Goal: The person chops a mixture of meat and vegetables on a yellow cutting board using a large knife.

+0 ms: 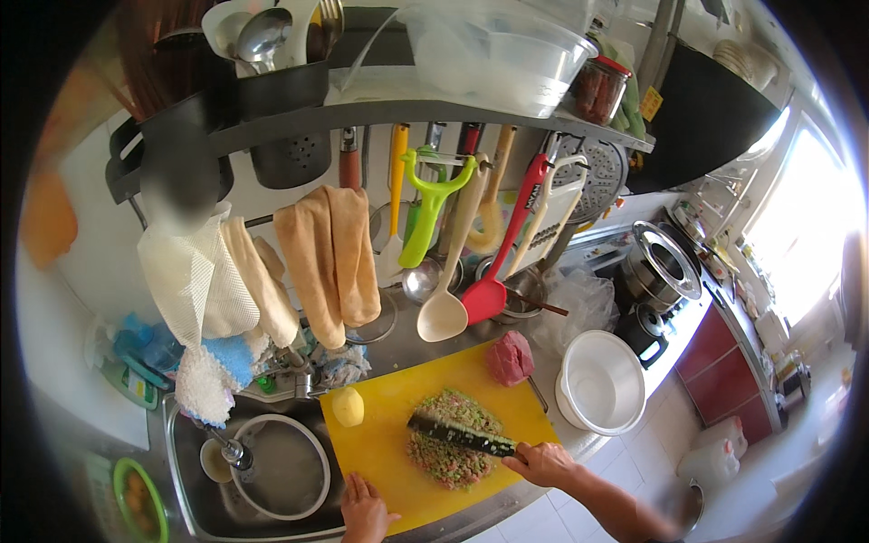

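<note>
My right hand (543,465) is closed around the handle of a kitchen knife (461,434) with a dark blade flecked with food. The blade lies over a heap of chopped meat and green bits (451,468) on a yellow cutting board (380,461). At the board's lower left edge, my left hand (365,509) rests with its fingers pointing up the board, holding nothing. A peeled, pale yellow potato-like piece (348,406) sits at the board's left end. Near the far right corner of the board lies a lump of raw red meat (509,359).
Left of the board is a steel sink (178,468) holding a round basin (324,475). A white plastic bowl (567,400) stands on the right. Spoons, a green peeler (424,224) and cloths (326,265) hang above the board. Beyond is a steel pot (641,278).
</note>
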`<state>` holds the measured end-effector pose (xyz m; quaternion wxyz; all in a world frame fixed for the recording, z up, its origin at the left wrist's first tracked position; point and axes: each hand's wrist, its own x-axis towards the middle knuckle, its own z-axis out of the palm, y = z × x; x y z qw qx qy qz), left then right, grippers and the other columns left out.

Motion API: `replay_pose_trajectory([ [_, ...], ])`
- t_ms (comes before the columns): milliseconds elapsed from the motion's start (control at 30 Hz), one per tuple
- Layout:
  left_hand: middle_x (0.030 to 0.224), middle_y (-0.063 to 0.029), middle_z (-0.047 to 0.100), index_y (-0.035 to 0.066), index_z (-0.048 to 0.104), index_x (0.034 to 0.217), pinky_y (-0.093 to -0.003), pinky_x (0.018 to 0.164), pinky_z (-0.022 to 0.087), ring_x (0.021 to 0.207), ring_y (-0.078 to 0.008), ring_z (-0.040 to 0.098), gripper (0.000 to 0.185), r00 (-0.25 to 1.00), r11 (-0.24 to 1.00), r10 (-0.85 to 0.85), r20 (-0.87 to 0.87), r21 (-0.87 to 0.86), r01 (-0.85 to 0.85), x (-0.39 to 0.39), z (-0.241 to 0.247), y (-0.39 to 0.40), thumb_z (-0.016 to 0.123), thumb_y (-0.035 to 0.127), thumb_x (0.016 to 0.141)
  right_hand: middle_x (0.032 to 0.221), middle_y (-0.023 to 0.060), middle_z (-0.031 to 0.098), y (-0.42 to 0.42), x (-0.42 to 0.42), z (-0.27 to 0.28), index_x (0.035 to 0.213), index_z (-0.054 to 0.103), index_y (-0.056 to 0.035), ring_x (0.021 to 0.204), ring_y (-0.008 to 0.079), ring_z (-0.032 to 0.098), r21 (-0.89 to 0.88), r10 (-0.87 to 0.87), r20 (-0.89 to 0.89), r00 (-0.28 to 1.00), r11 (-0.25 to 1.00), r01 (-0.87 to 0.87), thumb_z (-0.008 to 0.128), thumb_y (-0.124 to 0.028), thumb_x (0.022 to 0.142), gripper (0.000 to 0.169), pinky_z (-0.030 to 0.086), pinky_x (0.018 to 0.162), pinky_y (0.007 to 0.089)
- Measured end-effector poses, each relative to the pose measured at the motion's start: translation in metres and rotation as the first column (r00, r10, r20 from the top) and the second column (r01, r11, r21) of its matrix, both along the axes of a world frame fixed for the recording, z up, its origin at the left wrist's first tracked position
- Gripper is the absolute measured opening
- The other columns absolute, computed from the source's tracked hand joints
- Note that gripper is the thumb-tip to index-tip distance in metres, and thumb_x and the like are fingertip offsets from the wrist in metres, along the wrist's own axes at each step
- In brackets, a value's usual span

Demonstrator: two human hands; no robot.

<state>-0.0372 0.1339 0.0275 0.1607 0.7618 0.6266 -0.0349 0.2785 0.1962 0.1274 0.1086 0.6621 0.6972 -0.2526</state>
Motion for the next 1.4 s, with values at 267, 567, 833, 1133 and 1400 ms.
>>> replay_pose_trajectory([
  [267, 0.127, -0.0364, 0.034, -0.014, 0.049, 0.111, -0.0424, 0.098, 0.034, 0.122, -0.0455, 0.033, 0.088, 0.998, 0.996, -0.046, -0.031, 0.071, 0.048, -0.002, -0.009, 0.003, 0.077, 0.045, 0.052, 0.078, 0.0228, 0.062, 0.075, 0.002, -0.036, 0.087, 0.06, -0.0018, 0.077, 0.0392, 0.059, 0.172, -0.074, -0.068, 0.995, 0.981, 0.085, 0.04, -0.054, 0.086, 0.056, 0.046, 0.07, 0.0469],
  [567, 0.126, -0.0359, 0.036, -0.014, 0.048, 0.113, -0.042, 0.098, 0.035, 0.121, -0.0449, 0.035, 0.09, 0.997, 0.998, -0.06, -0.054, 0.013, 0.061, -0.001, -0.001, 0.005, 0.076, 0.047, 0.054, 0.07, 0.0155, 0.062, 0.083, -0.002, -0.032, 0.083, 0.06, -0.0069, 0.067, 0.0351, 0.06, 0.092, 0.358, 0.004, 0.934, 0.93, -0.356, 0.049, -0.052, 0.083, 0.046, 0.047, 0.064, 0.0449],
  [833, 0.128, -0.0378, 0.033, -0.015, 0.045, 0.116, -0.0419, 0.1, 0.032, 0.123, -0.045, 0.032, 0.092, 0.999, 0.999, -0.036, -0.039, -0.016, 0.036, 0.002, -0.012, 0.008, 0.077, 0.046, 0.055, 0.065, 0.014, 0.059, 0.008, 0.04, -0.014, 0.074, 0.06, -0.0034, 0.064, 0.0304, 0.059, 0.257, 0.106, -0.285, 0.953, 0.966, -0.031, 0.051, -0.044, 0.085, 0.043, 0.047, 0.059, 0.0399],
  [1133, 0.128, -0.0395, 0.032, -0.016, 0.044, 0.117, -0.0437, 0.097, 0.033, 0.124, -0.0456, 0.031, 0.091, 0.999, 0.999, -0.025, -0.048, -0.022, 0.024, 0.004, -0.011, 0.008, 0.077, 0.045, 0.057, 0.05, 0.007, 0.047, -0.027, 0.087, -0.047, 0.069, 0.051, 0.0001, 0.036, 0.0162, 0.045, -0.426, -0.691, -0.568, 0.447, 0.712, 0.558, 0.028, -0.048, 0.094, 0.059, 0.039, 0.037, 0.0289],
  [1400, 0.132, -0.0295, 0.033, -0.006, 0.048, 0.12, -0.0438, 0.091, 0.041, 0.125, -0.0432, 0.028, 0.087, 0.996, 1.0, 0.004, -0.084, -0.021, -0.005, 0.007, 0.001, 0.004, 0.078, 0.043, 0.055, 0.051, 0.0066, 0.045, -0.005, 0.11, -0.098, 0.069, 0.049, -0.0014, 0.04, 0.0172, 0.045, -0.636, -0.755, -0.523, 0.396, 0.655, 0.408, 0.024, -0.055, 0.092, 0.064, 0.039, 0.038, 0.0298],
])
